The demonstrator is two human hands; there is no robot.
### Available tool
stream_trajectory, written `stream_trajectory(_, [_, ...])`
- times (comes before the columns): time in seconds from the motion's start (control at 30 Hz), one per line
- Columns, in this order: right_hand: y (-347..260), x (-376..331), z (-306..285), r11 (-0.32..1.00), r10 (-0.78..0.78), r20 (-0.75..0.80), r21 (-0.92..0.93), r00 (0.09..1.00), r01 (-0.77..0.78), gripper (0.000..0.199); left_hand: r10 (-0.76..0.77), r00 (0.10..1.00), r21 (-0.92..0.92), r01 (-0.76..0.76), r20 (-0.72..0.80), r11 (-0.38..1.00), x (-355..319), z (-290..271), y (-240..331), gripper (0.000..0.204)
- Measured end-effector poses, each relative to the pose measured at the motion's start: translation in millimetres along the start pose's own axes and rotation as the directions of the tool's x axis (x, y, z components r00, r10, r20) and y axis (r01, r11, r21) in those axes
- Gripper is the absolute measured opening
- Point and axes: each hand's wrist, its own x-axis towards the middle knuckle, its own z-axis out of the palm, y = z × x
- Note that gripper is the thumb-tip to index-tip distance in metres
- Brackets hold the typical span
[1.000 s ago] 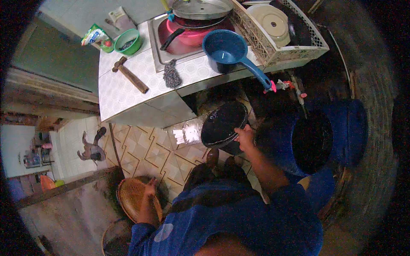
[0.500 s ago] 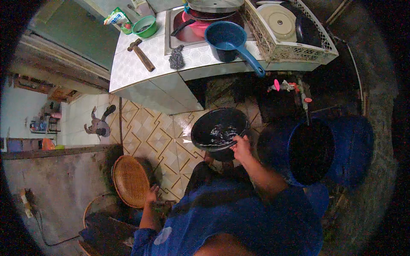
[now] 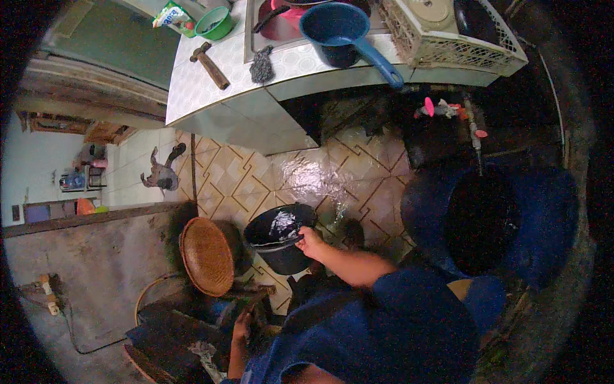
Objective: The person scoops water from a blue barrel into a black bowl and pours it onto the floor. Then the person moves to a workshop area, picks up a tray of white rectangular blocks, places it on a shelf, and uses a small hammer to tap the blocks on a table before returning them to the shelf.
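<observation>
Black bowl (image 3: 280, 238) sits low over the patterned tile floor (image 3: 307, 173), just right of a round woven tray (image 3: 208, 256) standing on edge. Some water or wet residue inside the bowl, can't tell which.

Right hand (image 3: 311, 243): fingers curled over the bowl's right rim, gripping it. Forearm runs back down-right to a blue sleeve.

Left hand (image 3: 242, 325): down by a dark wooden piece below the woven tray. Looks closed around something, but it's dim there, can't tell what or how tight.

Packages: one green-and-white pouch (image 3: 173, 14) at the far left end of the tiled worktop (image 3: 217, 96), lying just beside a green bowl (image 3: 214, 23). Print too small to make out.

Rest of the worktop: wooden mallet (image 3: 210, 64) lying diagonally, dark scrubber (image 3: 261, 65) right of it, blue saucepan (image 3: 342, 32) with its handle sticking out past the front edge, pink basin (image 3: 281, 19) in the sink behind it, cream plastic dish rack (image 3: 448, 38) at the right end holding a pale lid and a dark pan.

Right of the person: big dark blue barrel (image 3: 486, 221), open top, inside too dark to read. Tap with pink fittings (image 3: 448, 112) above it. Barrel crowds the right side; woven tray and a metal hoop (image 3: 150, 297) crowd the left.
</observation>
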Motion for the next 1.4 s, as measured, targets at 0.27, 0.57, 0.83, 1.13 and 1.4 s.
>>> stream_trajectory(0.27, [65, 71, 40, 0.989, 0.122, -0.216, 0.111, 0.969, -0.100, 0.008, -0.258, 0.962, -0.100, 0.267, 0.093, 0.958, -32, -12, -51, 0.058])
stream_trajectory(0.57, [53, 134, 19, 0.924, 0.141, -0.223, 0.381, 0.965, -0.047, 0.013, 0.281, 0.951, 0.261, -0.306, 0.130, 0.915, -62, -28, -130, 0.062])
stream_trajectory(0.83, [15, 125, 16, 0.851, 0.200, -0.189, 0.521, 0.962, -0.074, 0.009, -0.257, 0.965, -0.158, 0.263, 0.057, 0.952, -41, -20, -122, 0.064])
stream_trajectory(1.13, [-57, 76, -39, 0.969, -0.037, -0.111, 0.239, 0.993, 0.062, 0.011, 0.058, 0.993, 0.194, -0.078, 0.107, 0.978, 17, -22, -66, 0.055])
stream_trajectory(1.4, [-152, -104, -80, 0.871, -0.458, -0.121, -0.259, 0.881, 0.417, 0.027, 0.297, 0.949, -0.197, -0.272, 0.110, 0.942, 70, 0, -36, 0.057])
